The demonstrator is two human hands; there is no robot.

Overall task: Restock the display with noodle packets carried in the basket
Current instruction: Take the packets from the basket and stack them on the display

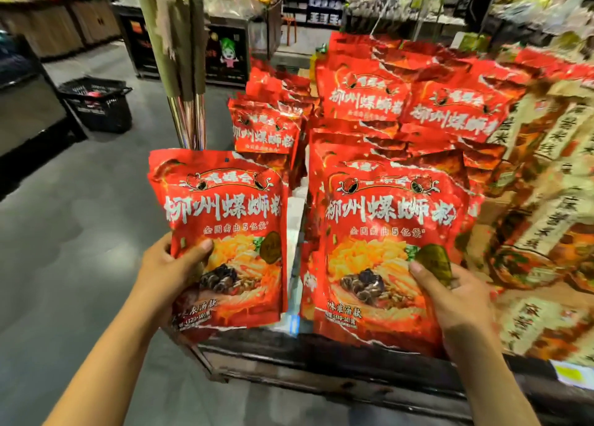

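My left hand (167,271) grips a red noodle packet (225,220) upright by its lower left edge, thumb on the front, just left of the display. My right hand (456,300) holds a second red noodle packet (385,233) by its lower right side, thumb on the front, at the front row of the display. Behind them several more red packets (363,101) stand in rows on the display stand (289,358). The black basket (96,104) sits on the floor far to the left, with something red inside.
Beige and orange packets (543,220) fill the display's right side. A bundle of tall wrapped rolls (180,56) stands behind the left packet. Dark shelving (19,104) lines the left edge. Grey floor (80,233) stretches between me and the basket.
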